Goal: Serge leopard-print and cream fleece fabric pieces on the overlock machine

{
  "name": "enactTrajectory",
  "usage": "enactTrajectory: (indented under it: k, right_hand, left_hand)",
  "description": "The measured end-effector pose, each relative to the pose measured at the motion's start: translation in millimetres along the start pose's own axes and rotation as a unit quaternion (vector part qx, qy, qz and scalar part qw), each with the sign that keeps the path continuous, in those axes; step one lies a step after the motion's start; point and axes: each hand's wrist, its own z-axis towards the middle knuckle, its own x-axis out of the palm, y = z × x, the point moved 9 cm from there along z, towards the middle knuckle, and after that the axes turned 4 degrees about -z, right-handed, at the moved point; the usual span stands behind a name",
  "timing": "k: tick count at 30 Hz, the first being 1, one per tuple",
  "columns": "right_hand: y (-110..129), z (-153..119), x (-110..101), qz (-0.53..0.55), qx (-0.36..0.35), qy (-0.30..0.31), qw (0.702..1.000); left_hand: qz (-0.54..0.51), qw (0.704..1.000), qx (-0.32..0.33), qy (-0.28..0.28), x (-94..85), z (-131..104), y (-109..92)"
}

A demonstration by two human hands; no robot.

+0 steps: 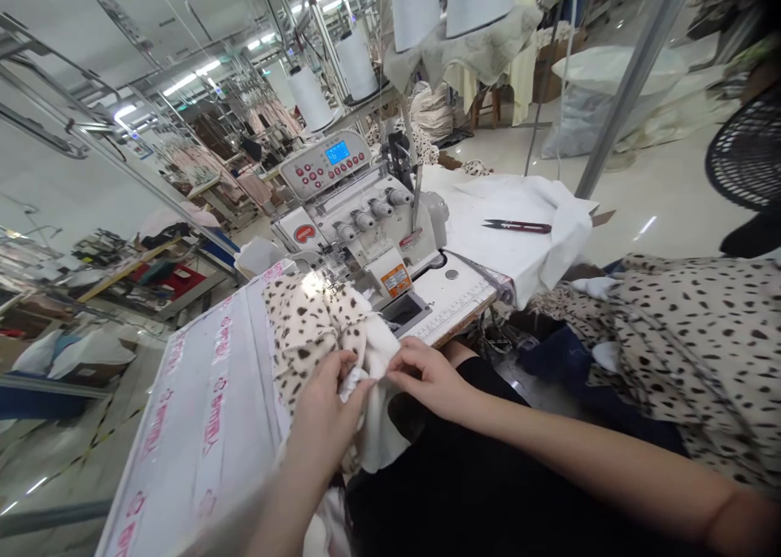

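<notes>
A cream plush fabric with dark spots [298,321] lies on the sewing table and runs up under the lit needle area of an overlock sewing machine [372,215]. Its white side [379,341] hangs over the table's front edge toward my lap. My left hand [333,402] pinches a bunched white edge of this fabric between thumb and fingers. Just right of it, my right hand [424,374] grips the white edge with thumb and fingertips pressed together. Both hands are close together in front of the machine. The fingertips partly hide the edge they hold.
Thread snips [517,226] rest on a white cloth [476,195] right of the machine. Spotted fabric [701,329] is heaped at the right, below a black fan [748,154]. The tabletop [201,402] at left has a printed covering. Thread cones [311,97] stand behind the machine.
</notes>
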Motion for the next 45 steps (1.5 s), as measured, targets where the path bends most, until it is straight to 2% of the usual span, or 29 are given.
enactTrajectory:
  k: [2, 4, 8, 10, 13, 15, 18, 20, 23, 24, 26, 28, 30, 35, 40, 45]
  right_hand:
    - [10, 7, -13, -0.034, -0.033, -0.041, 0.998]
    - [22, 17, -19, -0.059, -0.054, -0.049, 0.996]
    - [35, 41, -2, -0.071, -0.046, 0.025, 0.996]
    - [37, 47, 2, -0.047, -0.032, 0.022, 0.998]
    - [41, 48, 4, -0.001, -0.039, -0.005, 0.999]
    - [46, 46, 4, 0.01, -0.053, -0.011, 0.998]
    - [53, 43, 0, 0.008, -0.086, -0.014, 0.996]
    - [53, 44, -11, 0.011, -0.105, -0.046, 0.993]
    - [30, 51, -27, 0.01, -0.061, -0.108, 0.992]
    - [18, 55, -25, 0.014, -0.025, -0.099, 0.995]
    - [-7, 59, -6, 0.037, 0.045, -0.031, 0.998]
    - [-19, 57, 16, 0.068, 0.07, 0.034, 0.995]
    - [-17, 53, 27, 0.085, 0.056, 0.054, 0.993]
    - [0, 41, 32, 0.03, 0.027, 0.082, 0.996]
    - [6, 34, 30, -0.054, 0.019, 0.109, 0.992]
    - [10, 46, 32, -0.081, 0.012, 0.116, 0.99]
  left_hand:
    - [0.001, 1.0, 0.007, -0.005, -0.4, -1, -2]
    - [0.01, 0.999, 0.042, -0.021, -0.3, -2, -11]
    - [0.044, 0.989, 0.122, -0.065, 4.6, -3, -29]
    - [0.071, 0.98, 0.148, -0.117, 2.9, -2, -36]
    - [0.123, 0.95, 0.161, -0.237, -8.5, -2, -43]
    - [0.157, 0.937, 0.156, -0.269, -10.4, 3, -44]
    - [0.177, 0.945, 0.145, -0.233, -5.9, 17, -39]
    - [0.168, 0.953, 0.132, -0.216, -9.0, 22, -33]
    - [0.14, 0.962, 0.11, -0.208, -21.1, 24, -26]
    - [0.129, 0.964, 0.109, -0.207, -24.9, 24, -26]
    - [0.112, 0.965, 0.12, -0.205, -29.8, 25, -30]
    - [0.115, 0.963, 0.146, -0.197, -28.3, 27, -38]
    - [0.14, 0.957, 0.18, -0.181, -20.9, 28, -45]
    - [0.178, 0.946, 0.232, -0.141, -5.5, 29, -46]
    - [0.178, 0.949, 0.235, -0.11, -3.2, 32, -41]
    - [0.214, 0.941, 0.235, -0.111, -11.1, 46, -41]
